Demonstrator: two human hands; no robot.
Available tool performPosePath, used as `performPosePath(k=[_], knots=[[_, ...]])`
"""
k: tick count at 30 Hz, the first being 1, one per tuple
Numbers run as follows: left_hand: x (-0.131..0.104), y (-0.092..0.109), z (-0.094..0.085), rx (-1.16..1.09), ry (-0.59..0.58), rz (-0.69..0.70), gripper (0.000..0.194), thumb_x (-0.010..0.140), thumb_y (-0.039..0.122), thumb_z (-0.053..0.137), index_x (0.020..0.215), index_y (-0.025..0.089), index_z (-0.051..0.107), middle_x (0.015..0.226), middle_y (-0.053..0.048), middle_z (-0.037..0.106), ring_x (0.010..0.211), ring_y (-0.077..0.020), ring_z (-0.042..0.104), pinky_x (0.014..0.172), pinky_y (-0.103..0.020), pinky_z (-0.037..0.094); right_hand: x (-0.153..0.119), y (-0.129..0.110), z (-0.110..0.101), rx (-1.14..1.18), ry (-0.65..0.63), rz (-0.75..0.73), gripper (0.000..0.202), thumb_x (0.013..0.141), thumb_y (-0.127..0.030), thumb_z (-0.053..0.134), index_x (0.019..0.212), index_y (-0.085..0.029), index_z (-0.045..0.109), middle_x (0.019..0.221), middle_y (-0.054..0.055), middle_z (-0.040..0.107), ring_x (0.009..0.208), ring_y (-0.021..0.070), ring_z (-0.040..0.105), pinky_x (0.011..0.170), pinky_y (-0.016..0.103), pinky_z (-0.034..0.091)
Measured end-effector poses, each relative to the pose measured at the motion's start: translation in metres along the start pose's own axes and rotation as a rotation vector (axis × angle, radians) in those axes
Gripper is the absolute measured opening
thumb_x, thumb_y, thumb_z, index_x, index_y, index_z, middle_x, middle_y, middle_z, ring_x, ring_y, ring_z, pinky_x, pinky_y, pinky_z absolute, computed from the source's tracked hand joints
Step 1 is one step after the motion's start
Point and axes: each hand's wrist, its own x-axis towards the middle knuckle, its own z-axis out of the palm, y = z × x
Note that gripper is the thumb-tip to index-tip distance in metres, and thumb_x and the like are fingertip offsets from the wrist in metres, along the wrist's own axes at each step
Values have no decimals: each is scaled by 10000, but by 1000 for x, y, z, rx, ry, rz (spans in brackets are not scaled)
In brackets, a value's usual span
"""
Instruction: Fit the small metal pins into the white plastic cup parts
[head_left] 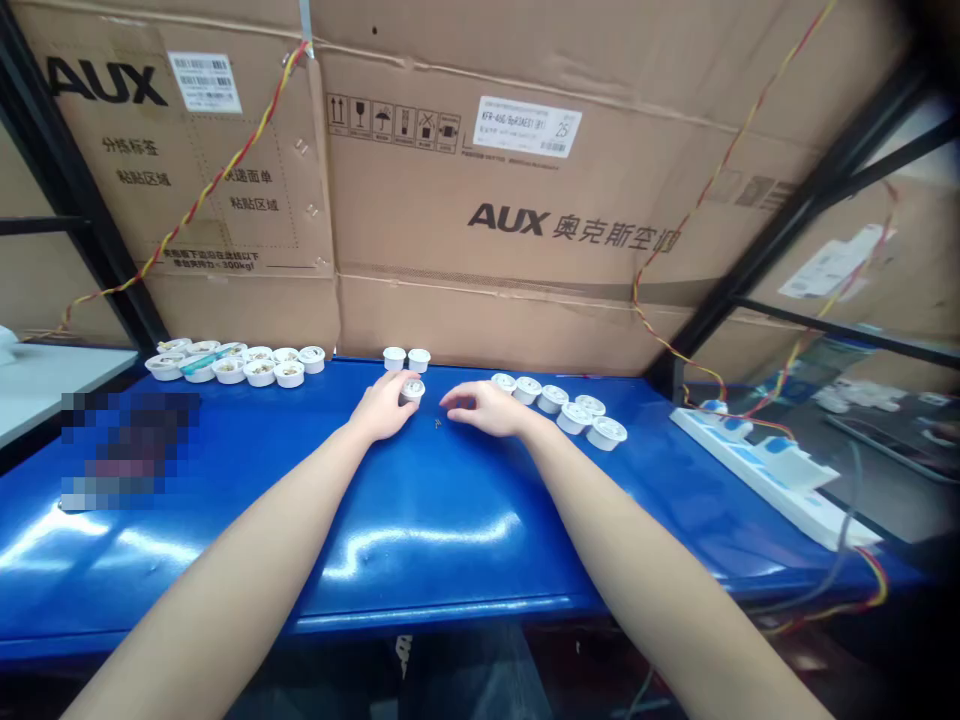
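My left hand is closed around a small round white cup on the blue tabletop, thumb on its near side. To the right, my right hand hovers low with curved fingers and a gap between thumb and forefinger; I see nothing in it. Between the hands lie a few tiny dark pieces, too small to name. Two white cups stand just behind my left hand. Beside and beyond my right hand runs a group of several lidded-looking white cups.
More white cups with small contents stand at the back left, a teal tool-like stick across them. A pixelated dark object lies on the left. A white power strip with plugs borders the right. Cardboard walls the back.
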Motion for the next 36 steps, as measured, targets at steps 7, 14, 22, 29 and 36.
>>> performPosePath(k=[7, 14, 22, 29, 36], knots=[[-2, 5, -3, 20, -19, -31, 428, 811, 273, 593, 1236, 256, 543, 1332, -55, 572, 1259, -277, 516, 1064, -430, 408, 1, -7, 5, -80, -65, -98, 246, 804, -249, 699, 1043, -202, 739, 969, 53, 692, 817, 164, 614, 737, 269, 455], [0, 3, -2, 63, -43, -27, 477, 806, 298, 597, 1275, 254, 518, 1316, -73, 590, 1254, -300, 511, 1058, -462, 399, 4, -1, 11, -68, -18, -136, 143, 817, -237, 690, 943, -207, 751, 936, 40, 693, 812, 159, 609, 724, 261, 437], [-1, 8, -5, 101, -76, -69, 476, 824, 320, 579, 1292, 270, 511, 1255, -83, 627, 1189, -317, 558, 992, -465, 435, 5, 0, 12, -32, -24, -105, 94, 796, -216, 694, 878, -194, 733, 880, 23, 705, 728, 138, 596, 684, 249, 425], [-2, 11, -6, 111, -68, -81, 442, 798, 368, 627, 1223, 290, 536, 1152, -70, 664, 1100, -306, 599, 935, -424, 456, 4, 2, 9, 47, -64, -35, 87, 778, -223, 684, 849, -193, 723, 820, 8, 715, 705, 138, 611, 658, 243, 431], [-3, 11, -7, 135, -84, -90, 437, 806, 367, 620, 1227, 297, 527, 1117, -73, 663, 1080, -304, 603, 923, -421, 456, 3, 7, 8, 172, -118, 19, 137, 770, -290, 678, 839, -183, 728, 799, 9, 724, 702, 144, 625, 662, 245, 446]])
